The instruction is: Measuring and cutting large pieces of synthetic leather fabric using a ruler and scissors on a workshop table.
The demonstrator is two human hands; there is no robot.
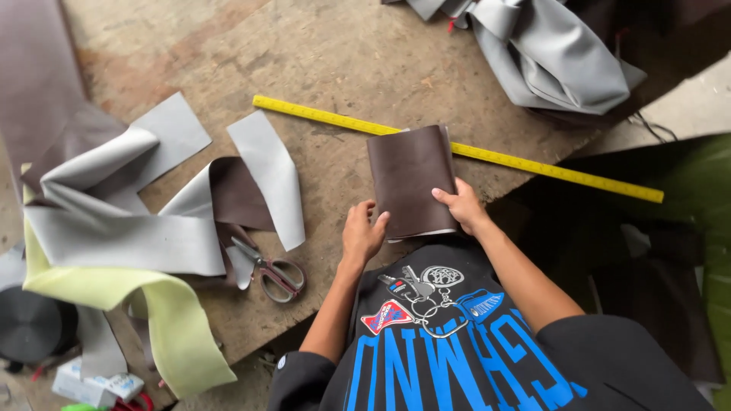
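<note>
Workbench (343, 53): brown piece (411, 181) between fingers (448, 197).

surface: worn wooden worktable (343, 53) | floor: pale concrete (697, 99) at upper right | light: soft, even daylight

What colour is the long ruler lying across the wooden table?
Yellow: the long flat metal ruler shows clearly in the head view, behind the dark brown leather piece.
</note>
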